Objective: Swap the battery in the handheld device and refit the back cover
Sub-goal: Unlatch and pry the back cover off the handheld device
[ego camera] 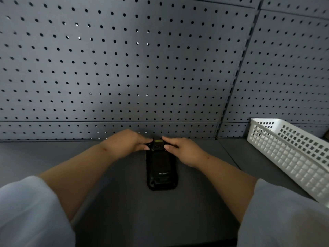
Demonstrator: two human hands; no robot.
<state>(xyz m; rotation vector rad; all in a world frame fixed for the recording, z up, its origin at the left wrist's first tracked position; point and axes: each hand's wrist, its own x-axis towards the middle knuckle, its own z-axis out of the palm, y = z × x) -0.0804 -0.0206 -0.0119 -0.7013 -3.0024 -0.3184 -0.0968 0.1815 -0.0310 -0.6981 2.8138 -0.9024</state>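
1. The far end of the handheld device [161, 168] is partly hidden by the fingers of both hands, so the small yellowish part between the fingertips is hard to make out; I cannot tell what it is.
2. The device is black and lies flat on the grey counter [114, 207], between the two forearms, with its long side pointing away from the person. Pale lettering shows on its near half. The dim light hides the finer details of its surface, and I cannot tell whether the back cover is fully seated.
3. The left hand [124, 142] is at the far left corner of the device. Its fingers are curled and pinch the edge there, thumb on the near side.
4. The right hand [183, 150] is at the far right corner in a mirrored pose, fingers bent and closed on the device edge.
5. Both pale sleeves are cut off by the bottom edge of the view.
6. A white plastic basket [292, 154] with a grid wall stands on the counter, well to the right of the right hand. Its right end is cut off, and its inside is not visible from this angle, so its contents cannot be told.
7. A grey pegboard wall [142, 68] rises just beyond the hands.
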